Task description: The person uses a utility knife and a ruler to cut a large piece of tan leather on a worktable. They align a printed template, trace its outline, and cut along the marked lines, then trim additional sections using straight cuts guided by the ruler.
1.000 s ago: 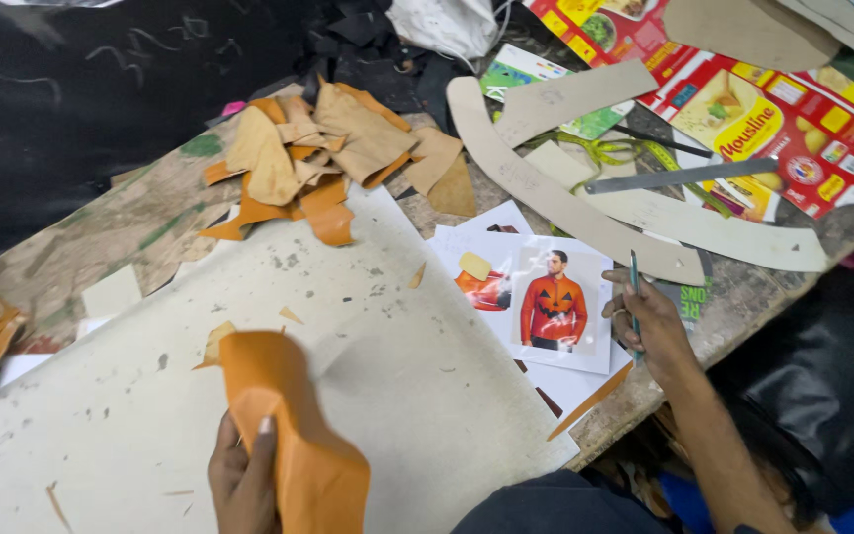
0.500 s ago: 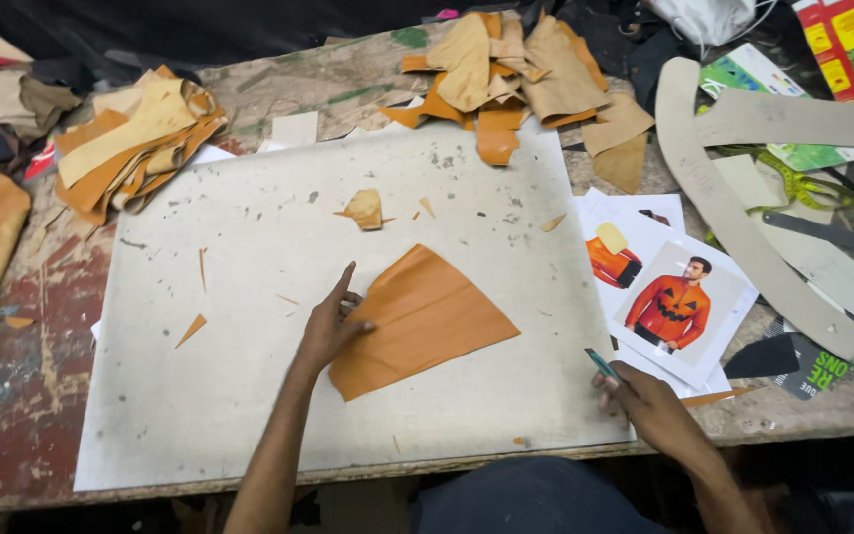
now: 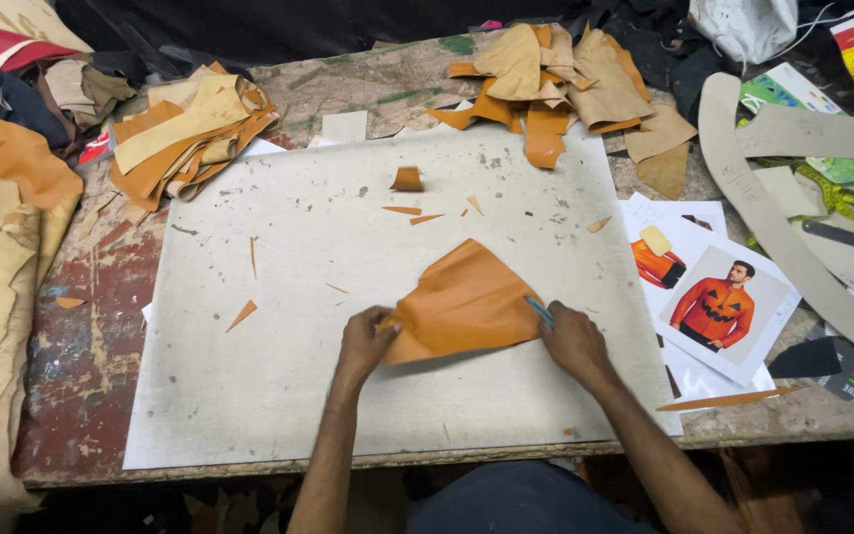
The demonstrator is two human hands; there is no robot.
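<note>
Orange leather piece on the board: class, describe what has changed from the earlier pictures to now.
The orange leather piece went from being lifted to lying flat. The left hand now presses its edge; the right hand, with its blue tool, moved onto it. Scrap piles unchanged.

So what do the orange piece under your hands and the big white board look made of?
Orange piece: probably thin leather, matte, bending in soft folds under the left hand and right hand. White board: looks like a stiff plastic or card cutting sheet, flat, scuffed and speckled.
</note>
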